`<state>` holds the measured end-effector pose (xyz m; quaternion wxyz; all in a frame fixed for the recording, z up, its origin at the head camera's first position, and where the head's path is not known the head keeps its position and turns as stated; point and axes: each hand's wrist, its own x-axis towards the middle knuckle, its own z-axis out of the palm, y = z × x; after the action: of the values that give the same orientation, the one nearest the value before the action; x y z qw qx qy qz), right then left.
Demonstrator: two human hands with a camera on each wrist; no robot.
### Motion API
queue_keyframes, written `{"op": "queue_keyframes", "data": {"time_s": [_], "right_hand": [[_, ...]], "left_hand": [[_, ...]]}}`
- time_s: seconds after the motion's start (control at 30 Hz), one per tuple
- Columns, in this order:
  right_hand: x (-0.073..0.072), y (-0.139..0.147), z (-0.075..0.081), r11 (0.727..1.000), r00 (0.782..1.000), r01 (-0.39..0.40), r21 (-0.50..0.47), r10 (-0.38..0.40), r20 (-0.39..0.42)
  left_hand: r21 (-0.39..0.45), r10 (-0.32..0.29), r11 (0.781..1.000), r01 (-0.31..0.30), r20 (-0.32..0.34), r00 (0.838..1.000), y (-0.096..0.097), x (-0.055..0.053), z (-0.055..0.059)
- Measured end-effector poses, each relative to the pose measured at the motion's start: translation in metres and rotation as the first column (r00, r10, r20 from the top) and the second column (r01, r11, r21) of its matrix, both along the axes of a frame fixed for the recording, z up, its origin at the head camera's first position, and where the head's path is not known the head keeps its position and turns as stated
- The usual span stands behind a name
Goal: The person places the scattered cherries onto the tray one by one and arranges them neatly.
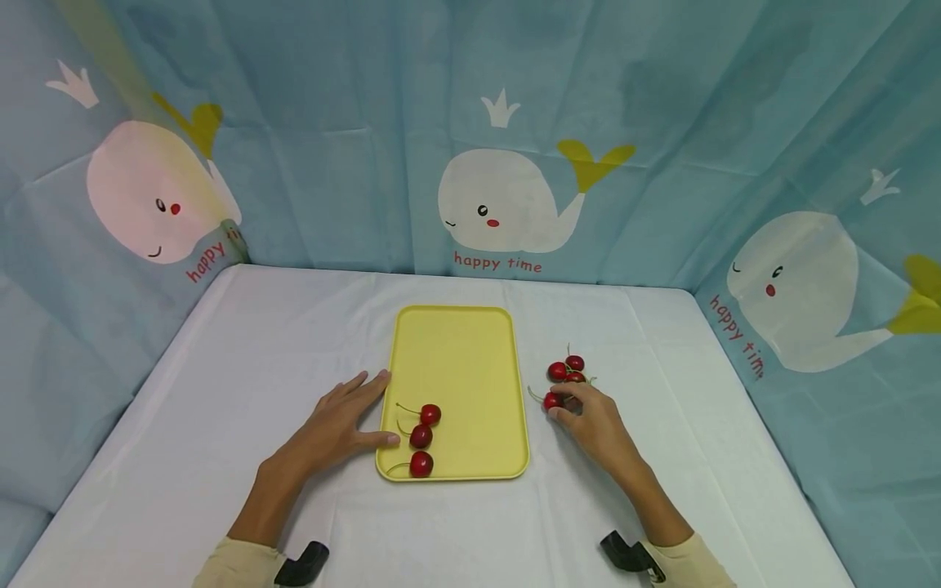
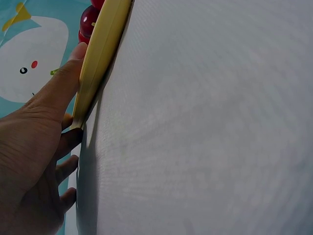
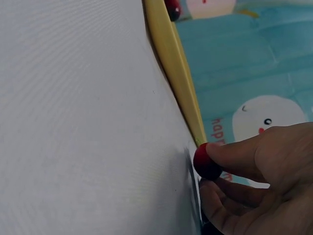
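A yellow tray lies on the white cloth with three dark red cherries in a column at its near left, their stems pointing left. My left hand rests at the tray's left edge. Its thumb lies over the rim and its other fingers extend along the outside. To the right of the tray, my right hand pinches a cherry between thumb and fingers, its stem sticking out to the left. Just beyond the fingertips sits a cluster of three more cherries.
White cloth covers the table around the tray. Blue curtains printed with whales enclose the back and both sides. A black strap-like device sits at the left sleeve, with another at the right.
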<state>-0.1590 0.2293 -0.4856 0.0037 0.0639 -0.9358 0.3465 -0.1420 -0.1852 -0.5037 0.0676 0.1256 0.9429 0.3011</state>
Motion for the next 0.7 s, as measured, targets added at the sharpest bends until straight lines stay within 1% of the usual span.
{"op": "queue_keyframes", "data": {"time_s": [0.23,0.7], "right_hand": [[0.000,-0.001,0.001,0.999,1.000,0.008,-0.040,-0.009,-0.025],[-0.008,-0.024,0.007,0.990,0.998,-0.060,-0.125,0.056,-0.037]], "left_hand": [[-0.006,0.006,1.000,-0.006,0.018,1.000,-0.001,0.001,0.000],[-0.002,0.005,1.000,-0.005,0.019,1.000,0.000,-0.001,-0.001]]}}
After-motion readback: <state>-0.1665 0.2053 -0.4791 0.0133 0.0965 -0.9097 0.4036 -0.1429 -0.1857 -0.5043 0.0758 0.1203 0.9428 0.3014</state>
